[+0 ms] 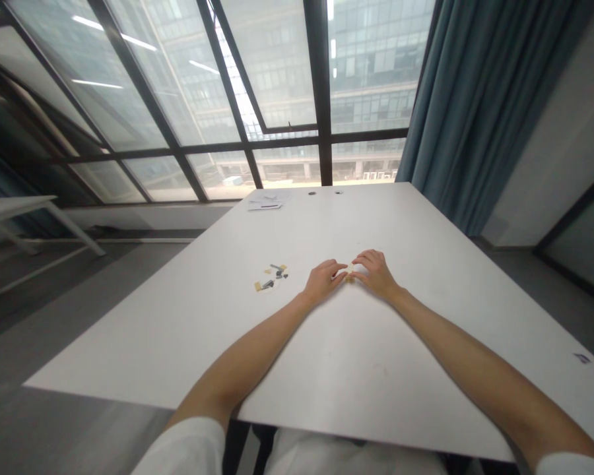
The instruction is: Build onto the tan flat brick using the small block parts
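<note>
Over the middle of the white table (297,231) my two hands meet around a small pale yellow piece (350,278). My left hand (323,280) grips it from the left with thumb and fingers. From the right, my right hand (375,272) pinches the same piece, its fingers curved over. The piece is too small and partly covered for me to tell its kind. Left of my hands lies a loose group of small grey and black parts (268,285), with flat yellowish pieces (258,287) among them.
Papers (264,202) lie at the table's far left corner. Two small dark round spots, one a hole or cap (312,193), sit near the far edge. A small dark-marked tag (582,358) is by the right edge. Windows and a blue curtain (480,112) stand beyond.
</note>
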The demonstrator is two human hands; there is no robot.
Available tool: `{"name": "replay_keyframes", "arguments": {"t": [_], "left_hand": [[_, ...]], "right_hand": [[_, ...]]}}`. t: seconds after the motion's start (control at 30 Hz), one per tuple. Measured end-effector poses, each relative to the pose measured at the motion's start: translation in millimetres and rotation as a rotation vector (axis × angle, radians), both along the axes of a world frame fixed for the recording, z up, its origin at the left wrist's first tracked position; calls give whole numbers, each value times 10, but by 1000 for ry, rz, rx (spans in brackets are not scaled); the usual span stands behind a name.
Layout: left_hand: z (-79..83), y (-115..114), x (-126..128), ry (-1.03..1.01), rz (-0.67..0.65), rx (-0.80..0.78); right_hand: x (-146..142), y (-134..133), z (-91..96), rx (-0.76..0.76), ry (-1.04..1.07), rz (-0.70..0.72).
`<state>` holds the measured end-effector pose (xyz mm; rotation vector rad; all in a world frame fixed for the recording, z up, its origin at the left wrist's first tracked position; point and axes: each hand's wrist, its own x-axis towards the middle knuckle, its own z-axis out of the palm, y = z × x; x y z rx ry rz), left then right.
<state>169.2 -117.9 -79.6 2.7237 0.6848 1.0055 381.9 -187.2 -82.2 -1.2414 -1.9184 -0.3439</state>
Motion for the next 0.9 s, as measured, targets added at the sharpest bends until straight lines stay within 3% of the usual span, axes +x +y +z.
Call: {"name": "replay_keyframes", "arguments": {"t": [0.23, 0.9], "left_hand": [[-34, 40, -3, 0, -68, -7], [-2, 1, 2, -23, 31, -10]], "right_hand": [[25, 20, -1, 32, 2, 17], [-8, -11, 21, 3, 6, 11]]}}
